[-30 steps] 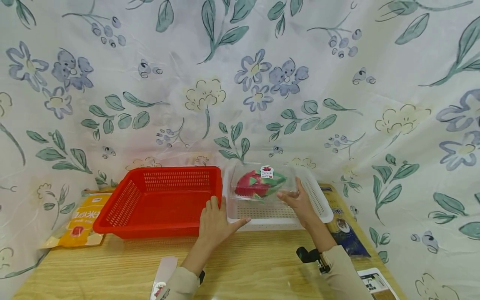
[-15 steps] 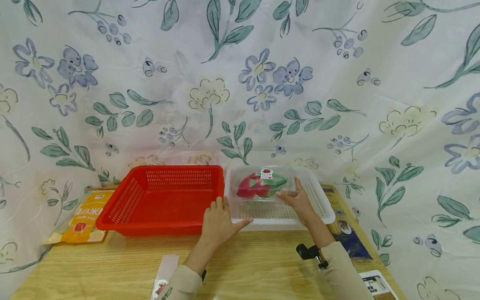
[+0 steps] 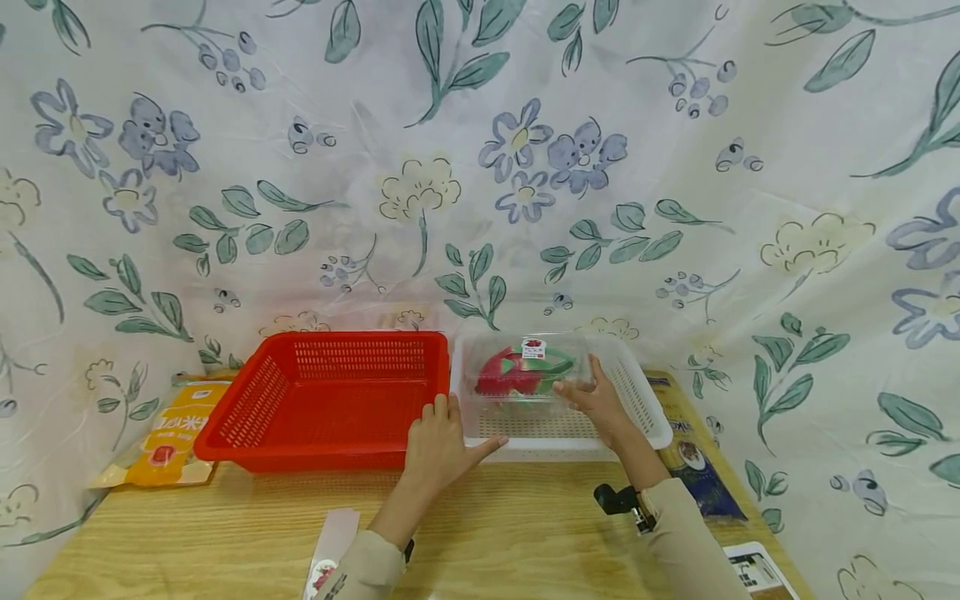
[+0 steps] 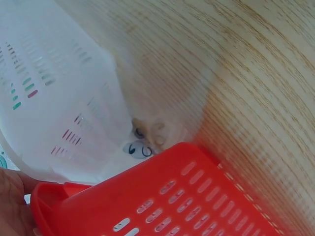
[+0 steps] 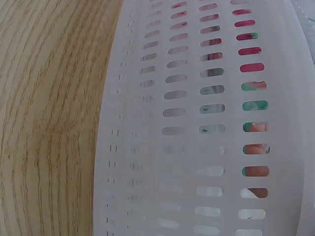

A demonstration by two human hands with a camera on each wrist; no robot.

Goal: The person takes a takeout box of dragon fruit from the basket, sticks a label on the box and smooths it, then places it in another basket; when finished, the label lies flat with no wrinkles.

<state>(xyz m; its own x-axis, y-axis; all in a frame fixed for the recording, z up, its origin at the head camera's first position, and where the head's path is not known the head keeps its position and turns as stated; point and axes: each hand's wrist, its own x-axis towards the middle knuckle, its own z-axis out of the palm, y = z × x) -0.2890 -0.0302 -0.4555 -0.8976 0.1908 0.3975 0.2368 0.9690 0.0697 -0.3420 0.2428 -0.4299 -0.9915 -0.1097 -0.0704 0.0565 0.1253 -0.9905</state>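
Left hand [image 3: 438, 446]: fingers straight, resting on the white basket's [image 3: 645, 408] front corner.
Right hand [image 3: 596, 398]: gripping the clear box [image 3: 521, 371].
Box: inside the white basket, beside the red basket [image 3: 330, 400].

Two baskets stand side by side at mid-frame in the head view: one red basket [image 3: 330, 396] and one white basket [image 3: 637, 392]. One clear fruit box [image 3: 525, 371] sits in the white one. Two hands show, one left hand [image 3: 438, 450] and one right hand [image 3: 600, 400]. One orange packet [image 3: 168, 437] lies at the left edge of the counter [image 3: 487, 533], one dark blue packet [image 3: 697, 471] at the right, and two printed cards, one white card [image 3: 330, 554] at the bottom and one card with print [image 3: 757, 571] at the lower right.
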